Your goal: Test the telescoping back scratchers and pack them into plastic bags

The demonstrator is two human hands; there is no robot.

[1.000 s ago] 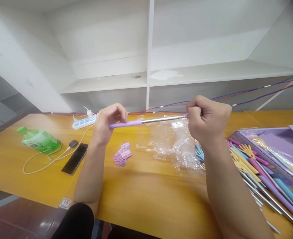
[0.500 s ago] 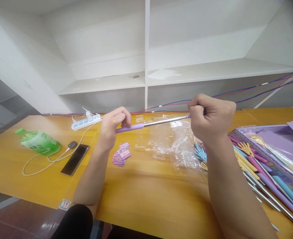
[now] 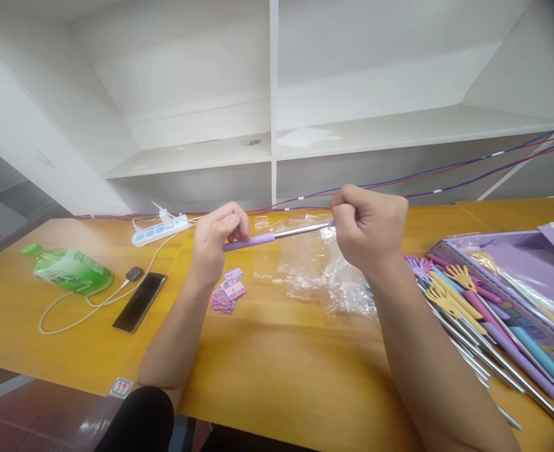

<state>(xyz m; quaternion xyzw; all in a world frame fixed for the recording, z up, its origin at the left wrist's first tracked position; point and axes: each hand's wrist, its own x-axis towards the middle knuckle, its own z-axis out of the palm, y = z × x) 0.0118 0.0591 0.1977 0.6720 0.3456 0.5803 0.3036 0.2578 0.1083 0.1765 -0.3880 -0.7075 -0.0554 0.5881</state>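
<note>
A purple telescopic back scratcher (image 3: pixel 300 231) is held level above the table between my two hands. My left hand (image 3: pixel 223 235) is closed around its purple grip, thumb on top. My right hand (image 3: pixel 370 229) makes a fist over the other end and hides the scratcher's head; only a bit of purple shows at the fist's edge. Bare metal tube is visible between the hands. Below lie clear plastic bags (image 3: pixel 305 276), partly behind my right forearm. A small pile of pink-purple printed cards (image 3: pixel 227 292) rests near my left wrist.
On the right, several colourful back scratchers (image 3: pixel 465 307) lie heaped beside a purple box (image 3: pixel 503 238). To the left are a green bottle (image 3: pixel 72 270) on its side, a phone (image 3: pixel 140 302), a white cable and a power strip (image 3: pixel 160 230). Shelving (image 3: pixel 187 150) stands behind the table.
My right hand has moved left toward my left hand, and the visible metal tube is shorter. My left hand stays nearly in place on the grip.
</note>
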